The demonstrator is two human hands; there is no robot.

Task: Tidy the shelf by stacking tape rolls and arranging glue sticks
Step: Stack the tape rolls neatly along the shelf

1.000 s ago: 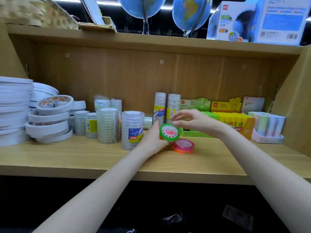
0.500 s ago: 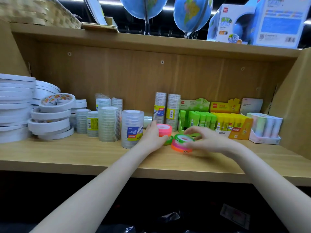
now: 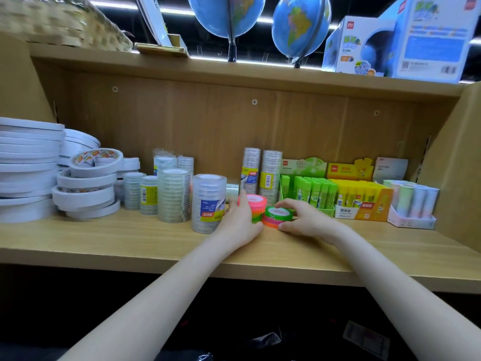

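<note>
Two short stacks of neon tape rolls stand side by side mid-shelf. The left stack has a pink roll on top, with orange and green below; my left hand curls round its left side. The right stack is a green roll on an orange one; my right hand grips it from the right, fingers over its far rim and thumb at its base. Green glue sticks and yellow glue sticks stand in open display boxes just right of my hands.
Wrapped clear tape towers stand left of my left hand, two taller ones behind. White tape rolls pile at far left. A pastel pack sits far right. Globes and boxes fill the upper shelf.
My right hand set the green roll, held up a second ago, down on the orange roll. My left hand brought a pink-topped stack beside it. The view moved slightly closer.
</note>
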